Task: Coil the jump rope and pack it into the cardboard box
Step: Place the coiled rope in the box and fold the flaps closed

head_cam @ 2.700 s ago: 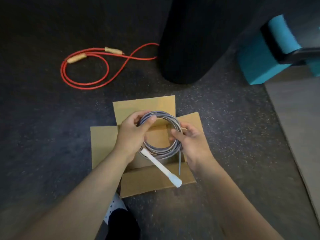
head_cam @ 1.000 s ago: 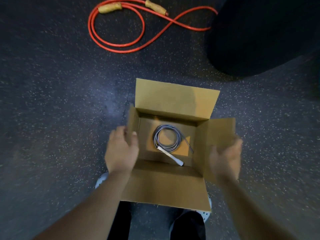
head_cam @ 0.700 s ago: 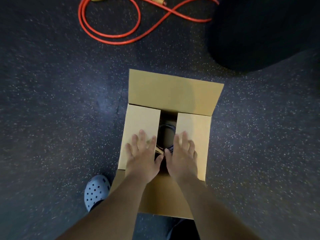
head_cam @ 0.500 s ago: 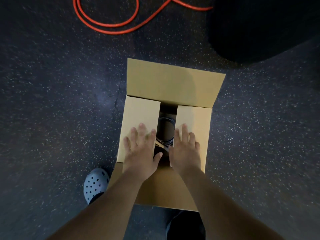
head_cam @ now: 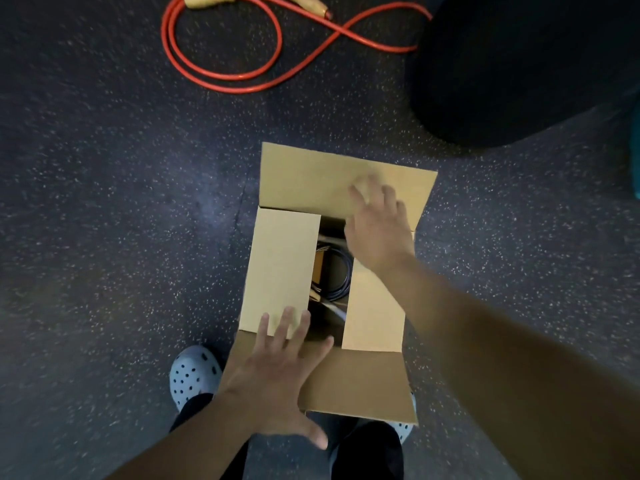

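The cardboard box (head_cam: 280,268) stands on the floor with both side flaps folded inward. Through the gap between them I see the coiled grey jump rope (head_cam: 337,271) lying inside, partly hidden. My left hand (head_cam: 277,362) lies flat, fingers spread, over the near flap and the near end of the left side flap. My right hand (head_cam: 377,223) reaches across to the far flap, fingers spread and blurred, holding nothing. The far flap stands open and the near flap lies outward toward me.
A red jump rope with tan handles (head_cam: 242,46) lies loose on the dark speckled floor beyond the box. A large black object (head_cam: 519,64) sits at the far right. My light perforated shoes (head_cam: 194,375) stand just below the box.
The coil went from my hands into the box and both side flaps were folded in. Since half a second ago my right hand moved to the far flap and my left hand slid back to the near flap.
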`<action>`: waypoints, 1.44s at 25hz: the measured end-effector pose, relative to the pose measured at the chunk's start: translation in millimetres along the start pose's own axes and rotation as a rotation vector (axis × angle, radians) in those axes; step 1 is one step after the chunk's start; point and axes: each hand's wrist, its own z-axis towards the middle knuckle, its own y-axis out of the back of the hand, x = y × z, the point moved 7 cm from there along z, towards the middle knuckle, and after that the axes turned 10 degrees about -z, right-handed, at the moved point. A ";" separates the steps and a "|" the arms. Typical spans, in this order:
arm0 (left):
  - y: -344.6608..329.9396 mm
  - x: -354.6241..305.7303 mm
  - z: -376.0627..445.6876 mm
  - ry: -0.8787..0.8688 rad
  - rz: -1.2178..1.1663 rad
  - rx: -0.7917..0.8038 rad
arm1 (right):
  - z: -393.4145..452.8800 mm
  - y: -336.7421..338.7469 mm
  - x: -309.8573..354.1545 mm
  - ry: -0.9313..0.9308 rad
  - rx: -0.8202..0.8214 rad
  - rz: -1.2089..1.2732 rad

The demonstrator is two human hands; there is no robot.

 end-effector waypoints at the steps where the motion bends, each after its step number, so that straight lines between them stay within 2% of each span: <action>1: -7.2 -5.9 2.9 -0.042 0.062 0.004 | 11.3 5.2 -1.9 -0.005 -0.023 -0.042; 4: -16.9 -9.5 12.6 -0.027 0.237 -0.033 | 36.9 6.9 -3.7 -0.012 0.040 -0.113; 7: -4.0 -6.1 16.8 -0.002 0.226 -0.112 | 46.3 9.1 -3.9 -0.015 0.097 -0.109; 11: 47.6 3.3 16.0 -0.053 0.172 -0.329 | 20.0 29.4 2.0 -0.005 -0.015 -0.020; 14: 85.4 15.7 12.2 0.086 0.189 -0.551 | -24.6 25.8 9.8 0.033 -0.048 0.061; 17: 103.1 29.0 21.8 0.275 0.054 -0.705 | -67.5 -9.6 19.3 0.098 0.104 0.129; 18: 108.6 33.1 30.5 0.318 0.027 -0.708 | -81.5 -28.9 24.2 0.134 0.180 0.107; 20: 108.9 31.8 58.3 0.231 0.151 -0.578 | -103.7 -62.6 29.4 0.156 0.248 0.046; 22: 99.7 31.6 78.2 0.101 0.274 -0.428 | -112.8 -80.8 29.7 0.124 0.219 0.028; 24: 89.1 41.3 85.2 0.077 0.253 -0.376 | -111.7 -89.9 28.8 0.093 0.153 0.007; 26: 74.2 49.6 90.3 0.069 0.219 -0.405 | -104.8 -100.8 24.3 0.081 0.098 -0.015; 31: 45.4 64.8 112.7 0.086 0.312 -0.523 | -86.0 -139.9 28.2 0.039 0.015 -0.039; 36: 66.4 57.8 102.1 0.058 0.245 -0.514 | -84.1 -123.5 28.0 0.042 0.084 -0.024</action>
